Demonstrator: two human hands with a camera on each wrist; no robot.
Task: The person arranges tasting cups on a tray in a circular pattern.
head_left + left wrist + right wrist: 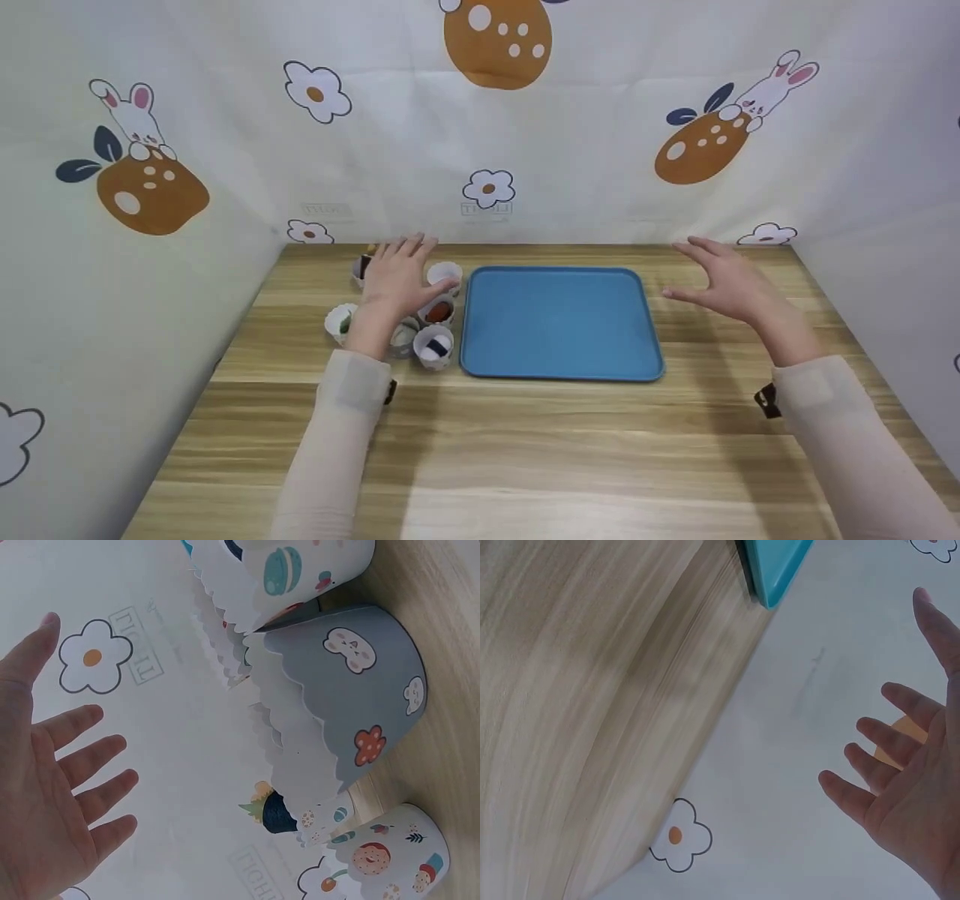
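Hovering over a cluster of paper cups, the left hand [397, 277] is spreading its fingers [82, 761] straight and holding nothing; whether it is touching any cup beneath it cannot be told. The cups are standing on the desk [480, 450], just left of the blue tray [559, 322]. One white cup [445, 274] is sitting by the thumb, a cup with an orange filling [439, 309] is standing just below it, and a cup with a dark filling [435, 347] is sitting nearest the tray's front left corner. Another cup [341, 321] is standing to the left of the wrist. In the left wrist view, a grey cup [352, 705] printed with animal faces is filling the middle, with a white cup [390, 855] showing doughnut prints beside it.

The right hand [724, 281] is floating above the desk to the right of the tray, well apart from the cups, its fingers [885, 742] loosely spread and gripping nothing. A printed cloth [487, 150] with rabbits and flowers is hanging behind the desk.
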